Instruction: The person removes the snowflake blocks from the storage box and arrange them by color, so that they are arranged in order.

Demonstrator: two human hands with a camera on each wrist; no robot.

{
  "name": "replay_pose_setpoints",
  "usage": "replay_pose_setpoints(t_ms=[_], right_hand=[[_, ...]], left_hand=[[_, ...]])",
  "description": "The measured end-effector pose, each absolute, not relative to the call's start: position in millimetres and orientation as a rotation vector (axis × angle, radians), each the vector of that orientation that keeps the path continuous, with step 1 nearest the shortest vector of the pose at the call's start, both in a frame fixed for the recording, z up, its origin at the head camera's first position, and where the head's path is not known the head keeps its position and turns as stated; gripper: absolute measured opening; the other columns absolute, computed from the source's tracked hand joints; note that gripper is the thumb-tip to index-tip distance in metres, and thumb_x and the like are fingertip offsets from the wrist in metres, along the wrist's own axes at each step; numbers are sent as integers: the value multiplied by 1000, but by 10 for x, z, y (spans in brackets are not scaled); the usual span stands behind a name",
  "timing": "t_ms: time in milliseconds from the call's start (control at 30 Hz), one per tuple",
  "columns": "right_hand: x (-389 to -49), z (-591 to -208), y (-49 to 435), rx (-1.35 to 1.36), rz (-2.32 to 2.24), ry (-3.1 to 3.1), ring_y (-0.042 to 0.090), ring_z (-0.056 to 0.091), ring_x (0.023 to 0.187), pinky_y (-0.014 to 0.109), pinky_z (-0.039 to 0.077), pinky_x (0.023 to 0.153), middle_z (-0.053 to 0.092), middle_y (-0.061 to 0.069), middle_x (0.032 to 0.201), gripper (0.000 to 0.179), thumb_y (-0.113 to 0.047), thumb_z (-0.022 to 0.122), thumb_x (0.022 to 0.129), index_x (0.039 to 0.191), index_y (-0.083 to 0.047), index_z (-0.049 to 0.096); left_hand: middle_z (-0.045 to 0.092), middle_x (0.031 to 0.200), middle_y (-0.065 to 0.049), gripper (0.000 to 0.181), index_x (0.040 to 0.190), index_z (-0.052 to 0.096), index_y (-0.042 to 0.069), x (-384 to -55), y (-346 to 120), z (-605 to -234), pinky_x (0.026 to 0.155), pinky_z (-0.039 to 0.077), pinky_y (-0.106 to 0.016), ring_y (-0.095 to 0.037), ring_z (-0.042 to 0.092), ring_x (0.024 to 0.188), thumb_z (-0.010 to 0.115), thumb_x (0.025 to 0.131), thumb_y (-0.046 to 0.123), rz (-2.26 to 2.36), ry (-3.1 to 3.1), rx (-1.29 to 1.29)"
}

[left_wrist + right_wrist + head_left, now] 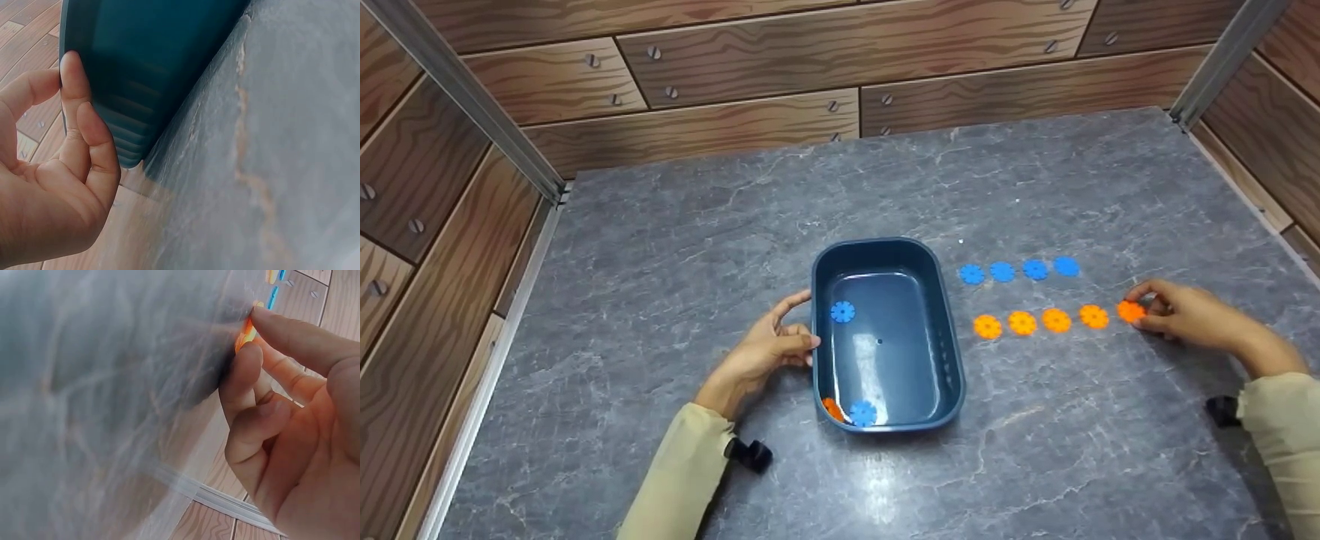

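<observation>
My left hand [771, 341] grips the left rim of a dark blue plastic bin [952, 352], thumb at the wall and fingers outside; the left wrist view shows the fingertips against its ribbed side. Inside lie two blue notched discs, one blue disc [843, 312] near the left wall and another blue disc [862, 413] at the near end beside an orange disc [832, 409] that leans on the corner. My right hand [1189, 315] pinches an orange notched disc [1130, 311] between thumb and index finger, at the right end of a row of orange discs [1057, 321].
Behind the orange row, several blue discs [1002, 271] form a second row to the right of the bin. All stand on a grey marbled table [697, 225]. Wood-patterned panels [750, 67] and metal posts [1230, 60] border it.
</observation>
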State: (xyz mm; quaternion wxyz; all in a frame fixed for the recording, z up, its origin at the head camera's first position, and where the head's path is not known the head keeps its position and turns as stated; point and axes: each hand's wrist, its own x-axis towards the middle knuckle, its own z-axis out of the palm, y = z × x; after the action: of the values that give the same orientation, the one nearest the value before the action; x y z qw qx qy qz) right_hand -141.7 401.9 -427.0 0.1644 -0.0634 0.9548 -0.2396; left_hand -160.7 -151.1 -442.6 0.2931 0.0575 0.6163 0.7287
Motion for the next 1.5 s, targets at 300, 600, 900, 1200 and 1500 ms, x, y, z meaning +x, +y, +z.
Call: replay_pose_setpoints(t_ms=[300,600,900,1200,1500], right_hand=[[-1308,-4153,3951,-192,-833,2759,3,54,63,24,47,55,53,14,98,58,-11,60,94,139,8,30],[-1199,-3969,3765,-297,-1071,2825,9,58,67,23,48,57,43,8,103,54,-10,61,93,138,-5,32],[-1177,-3893,3487,-629,-1414,2718,6,54,65,25,41,53,43,-1,100,54,13,55,89,134,-12,38],[-1189,-3805,3166,-813,-1696,2425,9,51,64,28,36,51,44,4,96,51,22,50,86,132,2,40],[-1207,-3776,2839,-858,-1677,2376,4,51,71,23,45,55,44,-1,94,50,19,54,86,132,3,43]], left_hand=[[62,68,3,79,152,22,12,-1609,-1509,-4423,60,52,-24,-11,60,57,61,84,-4,1936,1648,155],[61,68,4,78,152,22,11,-1611,-1508,-4440,62,52,-24,-11,59,57,61,85,-3,1930,1665,155],[61,68,3,79,152,23,12,-1602,-1501,-4419,61,52,-25,-11,60,57,61,84,-5,1940,1661,137],[61,68,3,79,152,22,11,-1612,-1494,-4430,60,52,-24,-10,59,56,60,84,-4,1954,1646,150],[61,68,3,79,151,23,11,-1601,-1507,-4418,61,53,-24,-11,59,57,61,84,-4,1951,1640,149]])
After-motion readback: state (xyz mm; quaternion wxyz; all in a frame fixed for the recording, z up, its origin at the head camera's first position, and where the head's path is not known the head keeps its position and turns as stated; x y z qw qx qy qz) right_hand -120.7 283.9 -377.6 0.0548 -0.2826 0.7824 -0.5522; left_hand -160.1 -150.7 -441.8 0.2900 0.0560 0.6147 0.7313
